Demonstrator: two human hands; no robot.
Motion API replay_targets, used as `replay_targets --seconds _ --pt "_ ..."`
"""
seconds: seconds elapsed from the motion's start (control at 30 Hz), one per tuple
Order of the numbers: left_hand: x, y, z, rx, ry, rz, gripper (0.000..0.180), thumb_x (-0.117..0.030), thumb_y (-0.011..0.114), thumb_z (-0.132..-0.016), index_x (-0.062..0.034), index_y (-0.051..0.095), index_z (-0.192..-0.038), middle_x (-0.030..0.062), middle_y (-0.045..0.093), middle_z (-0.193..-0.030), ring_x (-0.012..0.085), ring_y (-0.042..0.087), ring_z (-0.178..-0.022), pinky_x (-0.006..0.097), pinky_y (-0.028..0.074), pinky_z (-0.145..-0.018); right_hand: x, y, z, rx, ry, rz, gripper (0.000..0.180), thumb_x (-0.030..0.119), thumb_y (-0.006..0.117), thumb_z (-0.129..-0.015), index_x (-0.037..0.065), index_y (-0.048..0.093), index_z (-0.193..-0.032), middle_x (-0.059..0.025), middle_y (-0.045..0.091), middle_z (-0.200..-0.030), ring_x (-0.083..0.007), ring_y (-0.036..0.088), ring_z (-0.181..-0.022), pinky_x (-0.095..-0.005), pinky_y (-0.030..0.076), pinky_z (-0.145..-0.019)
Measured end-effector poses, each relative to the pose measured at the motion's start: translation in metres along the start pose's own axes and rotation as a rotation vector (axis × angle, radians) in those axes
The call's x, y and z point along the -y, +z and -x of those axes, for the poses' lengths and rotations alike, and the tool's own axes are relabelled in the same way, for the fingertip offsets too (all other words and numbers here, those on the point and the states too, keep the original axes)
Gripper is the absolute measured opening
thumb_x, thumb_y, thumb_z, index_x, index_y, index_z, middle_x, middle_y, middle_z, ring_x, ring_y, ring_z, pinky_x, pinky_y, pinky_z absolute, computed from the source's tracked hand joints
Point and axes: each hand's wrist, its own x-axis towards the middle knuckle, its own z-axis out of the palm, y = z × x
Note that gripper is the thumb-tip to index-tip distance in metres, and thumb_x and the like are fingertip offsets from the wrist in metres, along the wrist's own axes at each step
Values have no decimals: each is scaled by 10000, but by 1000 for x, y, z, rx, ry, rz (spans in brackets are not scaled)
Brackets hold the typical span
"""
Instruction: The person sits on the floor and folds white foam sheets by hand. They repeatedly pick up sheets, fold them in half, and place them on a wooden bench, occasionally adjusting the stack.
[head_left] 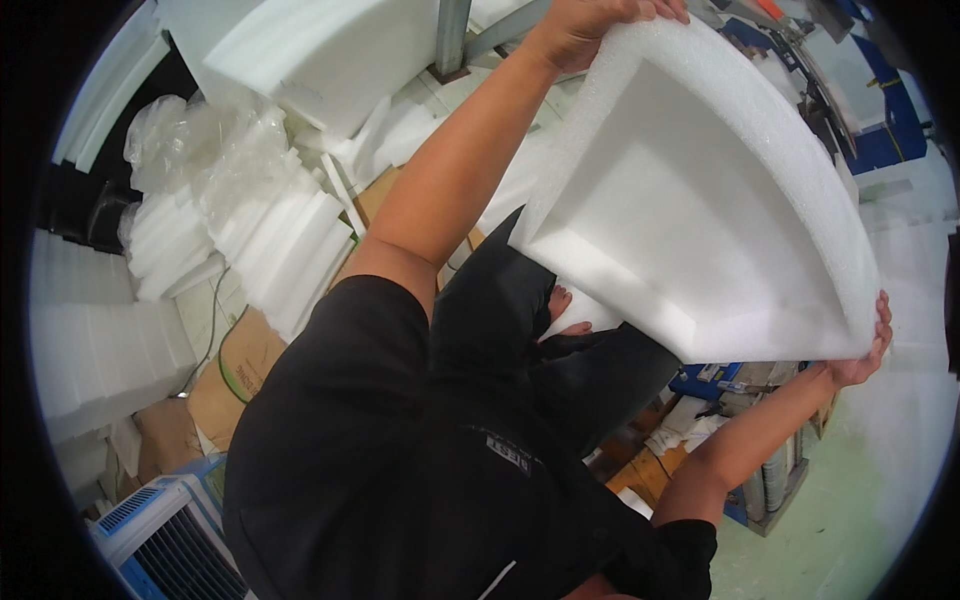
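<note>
Foam tray (700,200) is being held up in the head view, tilted, recess facing the camera. Left hand (590,25) is being clamped over its top edge; right hand (868,345) is being curled around the lower right corner. Both are closed on the tray, arms spread wide.

Risk, judged: only edge grips are being used on a large light panel, so it could be flexed or creased, or slipped off the right fingertips if tilted further.

Packaging: white foam slabs (270,245) are being stacked at left, partly under clear plastic wrap (190,140). Brown cardboard (235,375) is lying below them. Blue box (710,378) is sitting just under the tray. Small label on the black shirt (400,450) is being left unread.
</note>
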Motion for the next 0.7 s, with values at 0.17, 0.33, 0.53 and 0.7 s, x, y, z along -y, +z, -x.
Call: replay_targets --seconds 0.17,0.33,0.53,0.7 --pt "-4 -3 0 -15 -3 -95 218 -268 722 -926 -64 649 -953 118 663 -1126 211 585 -1069 369 446 -997 1 17 -7 -62 62 42 321 222 416 -1003 84 672 -1138 -170 604 -1353 -435 394 -1428 -643 277 -1211" --pt "-8 -3 3 -46 16 -159 260 -301 723 -931 -59 676 -1014 123 665 -1142 243 580 -1149 403 420 -1052 -3 15 -2 -115 86 -129 317 246 431 -989 95 689 -1096 -154 630 -1310 -424 408 -1424 -641 283 -1211" --pt "-22 22 -7 253 274 -622 594 -431 825 -779 -62 661 -1216 164 657 -1297 308 593 -1247 510 387 -1140 15 14 10 -187 16 81 389 371 469 -970 67 679 -1093 -209 629 -1327 -439 467 -1385 -649 316 -1191" --pt "-36 -12 12 282 204 -735 813 -632 885 -633 -252 643 -1310 193 582 -1364 489 439 -1405 688 327 -1146 1 47 -1 -65 -137 -2 502 560 636 -865 149 666 -1153 -222 576 -1382 -425 431 -1401 -608 285 -1202"
